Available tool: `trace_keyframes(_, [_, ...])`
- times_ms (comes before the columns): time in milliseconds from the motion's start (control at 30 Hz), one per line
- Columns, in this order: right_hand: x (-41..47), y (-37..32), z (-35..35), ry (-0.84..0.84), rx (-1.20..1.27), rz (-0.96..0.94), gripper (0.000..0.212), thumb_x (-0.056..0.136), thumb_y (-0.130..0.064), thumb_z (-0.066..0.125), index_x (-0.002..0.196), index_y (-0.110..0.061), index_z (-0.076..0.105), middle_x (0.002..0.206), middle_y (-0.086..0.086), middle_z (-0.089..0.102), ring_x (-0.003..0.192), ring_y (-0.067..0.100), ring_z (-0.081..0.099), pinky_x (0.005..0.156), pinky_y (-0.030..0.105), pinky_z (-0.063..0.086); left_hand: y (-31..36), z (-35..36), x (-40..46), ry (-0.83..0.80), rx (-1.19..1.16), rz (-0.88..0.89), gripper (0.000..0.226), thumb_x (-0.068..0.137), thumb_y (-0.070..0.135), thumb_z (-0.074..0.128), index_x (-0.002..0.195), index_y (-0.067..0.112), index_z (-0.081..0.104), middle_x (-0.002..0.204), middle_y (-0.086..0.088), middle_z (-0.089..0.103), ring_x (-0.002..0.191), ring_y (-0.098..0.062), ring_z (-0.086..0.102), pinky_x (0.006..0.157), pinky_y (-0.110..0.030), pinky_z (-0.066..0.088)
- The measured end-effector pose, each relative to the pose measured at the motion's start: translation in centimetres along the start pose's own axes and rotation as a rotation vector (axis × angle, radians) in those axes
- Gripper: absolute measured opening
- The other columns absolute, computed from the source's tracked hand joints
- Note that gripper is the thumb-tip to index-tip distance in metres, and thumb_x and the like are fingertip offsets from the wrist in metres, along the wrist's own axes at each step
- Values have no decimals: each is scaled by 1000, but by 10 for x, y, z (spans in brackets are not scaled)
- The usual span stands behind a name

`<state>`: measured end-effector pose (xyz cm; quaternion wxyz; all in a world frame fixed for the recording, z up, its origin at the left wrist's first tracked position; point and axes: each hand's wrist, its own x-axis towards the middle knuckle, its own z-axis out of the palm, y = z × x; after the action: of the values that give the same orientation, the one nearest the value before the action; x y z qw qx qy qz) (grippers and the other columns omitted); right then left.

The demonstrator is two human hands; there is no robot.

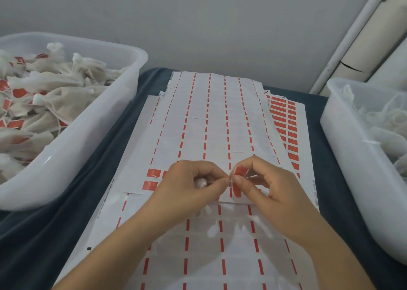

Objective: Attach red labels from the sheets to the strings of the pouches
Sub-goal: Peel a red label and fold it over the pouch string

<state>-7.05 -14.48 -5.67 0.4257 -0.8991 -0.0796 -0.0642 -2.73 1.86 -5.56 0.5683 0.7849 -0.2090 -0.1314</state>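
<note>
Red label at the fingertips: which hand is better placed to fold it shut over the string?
Right, probably. The right hand already pinches the red label, while the left hand pinches the string and cups the pouch.

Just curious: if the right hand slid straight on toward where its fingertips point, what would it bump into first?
Probably the left hand. The right hand, pinching a red label, points leftward at the left fingertips, nearly touching, though depth is unclear.

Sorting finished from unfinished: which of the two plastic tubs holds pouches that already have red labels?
The left tub: red labels show among its pouches. The right tub holds only pale pouches with no red visible.
</note>
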Motion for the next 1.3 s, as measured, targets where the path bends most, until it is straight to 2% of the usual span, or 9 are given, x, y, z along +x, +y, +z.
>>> trace_keyframes(67, [-1,1,1,5,-28,-11,11,79,-49,45,83,-42,52,101,-35,55,97,-16,52,75,-7,34,-1,1,0,9,-11,9,10,72,45,66,69,36,69,66,21,65,68,6,60,58,-6,45])
trace_keyframes(267, [1,-5,-2,54,41,-44,11,83,-43,49,91,-47,55,103,-39,56,100,-16,53,76,-5,35,-2,-2,0,53,-102,-23,8,74,30,67,67,29,71,63,14,64,62,2,58,57,-7,45])
trace_keyframes(367, [3,-9,-3,131,191,23,43,81,-51,50,122,-55,35,116,-39,53,107,-14,52,81,0,41,-1,-9,2,85,-251,-110,13,66,38,69,67,25,72,58,9,60,52,1,51,51,-12,44])
trace_keyframes(433, [5,-9,-7,236,337,131,56,77,-52,51,129,-53,29,115,-35,56,105,-10,55,77,3,46,0,-10,3,74,-353,-168,18,62,39,70,66,22,72,55,6,56,47,-1,46,48,-12,40])
trace_keyframes(533, [6,-10,-9,248,453,191,44,72,-48,56,115,-39,56,98,-30,64,89,-4,64,65,3,47,3,-10,2,51,-471,-198,25,56,40,69,64,17,71,53,2,52,45,-3,41,46,-12,38])
trace_keyframes(600, [6,-13,-4,192,467,201,38,65,-48,59,100,-35,63,88,-27,67,79,1,67,64,3,47,3,-9,2,48,-481,-202,27,55,41,69,65,17,71,53,1,52,44,-3,41,46,-12,38])
trace_keyframes(1000, [4,-9,-2,231,449,128,7,62,-34,67,65,-38,71,68,-11,71,63,8,66,58,4,46,4,-4,1,81,-440,-152,33,50,47,66,67,20,72,51,2,53,44,-3,41,45,-12,37])
trace_keyframes(1133, [4,-10,-2,234,432,141,9,63,-37,65,67,-43,71,71,-16,70,65,6,66,56,5,46,3,-2,-1,108,-346,-94,30,54,48,64,71,25,73,52,8,57,48,0,49,48,-10,41])
trace_keyframes(1300, [5,-10,1,255,393,175,14,66,-40,62,75,-29,65,77,-23,68,68,2,65,55,2,44,3,3,-2,189,-173,-16,25,55,56,59,64,36,72,61,18,65,65,5,60,54,-4,43])
